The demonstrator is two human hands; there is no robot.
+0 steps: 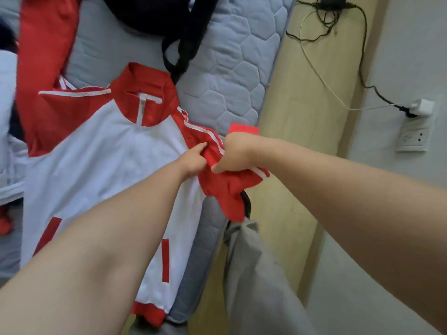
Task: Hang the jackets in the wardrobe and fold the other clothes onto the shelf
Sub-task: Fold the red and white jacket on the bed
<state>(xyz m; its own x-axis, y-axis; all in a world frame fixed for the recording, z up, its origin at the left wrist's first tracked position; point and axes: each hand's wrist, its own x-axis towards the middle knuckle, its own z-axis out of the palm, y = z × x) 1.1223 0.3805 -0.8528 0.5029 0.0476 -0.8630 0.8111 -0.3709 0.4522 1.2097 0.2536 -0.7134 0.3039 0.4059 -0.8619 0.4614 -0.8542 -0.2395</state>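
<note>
Head view, starting at the left: the red-and-white jacket (pixel 108 153) lies front up on the quilted grey mattress (pixel 237 68), and its far sleeve stretches away toward the top left corner. Moving across, my left hand (pixel 193 162) pinches the red fabric where the near sleeve meets the white body. Right beside it, my right hand (pixel 233 153) is clenched round that same red sleeve (pixel 225 189), which is bunched up, with the cuff (pixel 243 128) poking out above my knuckles. Above them a black garment (pixel 154 15) sprawls on the mattress. Below, a grey garment (pixel 254 274) hangs over the bed's edge beside the pale wooden board (pixel 304 117). Far right, a white charger (pixel 423 107) is plugged in at the wall, cables (pixel 362 44) trailing.
</note>
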